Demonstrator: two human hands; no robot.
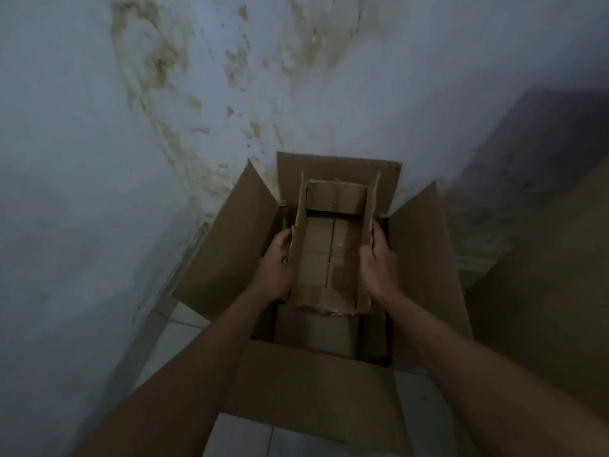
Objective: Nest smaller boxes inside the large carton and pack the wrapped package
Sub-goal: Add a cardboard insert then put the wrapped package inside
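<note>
A large brown carton (pixel 316 390) stands open on the floor against a stained wall, its four flaps spread outward. Over its opening I hold a smaller open cardboard box (pixel 329 258), empty inside, with torn edges. My left hand (pixel 275 262) grips its left wall and my right hand (pixel 379 262) grips its right wall. Below the small box, inside the carton, another brown box (pixel 316 331) is partly visible. No wrapped package is in view.
A white wall (pixel 131 159) with yellow-brown stains rises just behind the carton. Pale floor tiles (pixel 244 437) show at the bottom. Another big cardboard box (pixel 543 308) stands at the right, close to the carton's right flap.
</note>
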